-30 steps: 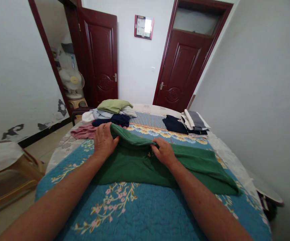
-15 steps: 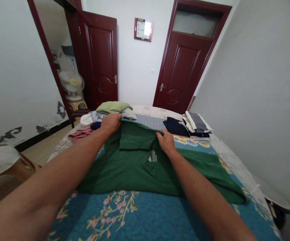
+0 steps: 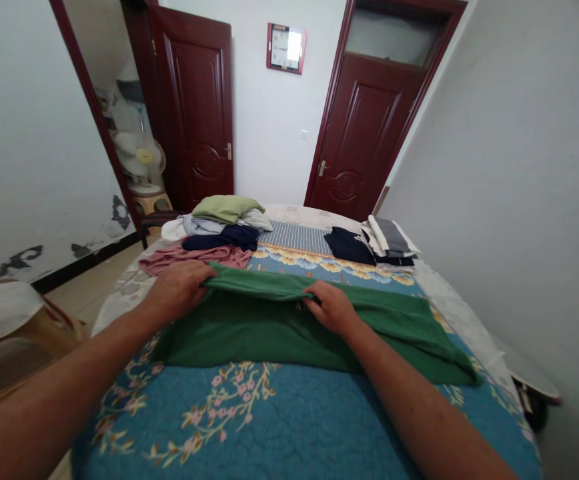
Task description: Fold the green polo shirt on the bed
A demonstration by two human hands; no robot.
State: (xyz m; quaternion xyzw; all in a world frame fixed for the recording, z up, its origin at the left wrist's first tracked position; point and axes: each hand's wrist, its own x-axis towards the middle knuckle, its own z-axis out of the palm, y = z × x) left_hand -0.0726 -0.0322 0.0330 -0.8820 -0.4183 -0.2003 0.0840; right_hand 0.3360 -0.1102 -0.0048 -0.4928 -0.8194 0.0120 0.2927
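I see the green shirt (image 3: 259, 333) lowered flat since my last look | left hand (image 3: 177, 288) and right hand (image 3: 332, 308) half-closed, each pinching its folded edge | shirt lies doubled on the blue quilt (image 3: 279, 427), just below the pink cloth (image 3: 189, 258)

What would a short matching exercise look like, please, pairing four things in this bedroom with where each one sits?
Things:
1. green shirt
2. pink cloth
3. navy clothes
4. fan

Places:
A. on a stool
B. at the far right of the bed
C. just beyond the left hand
D. spread on the blue quilt

Pairs: 1-D, 2-C, 3-B, 4-A
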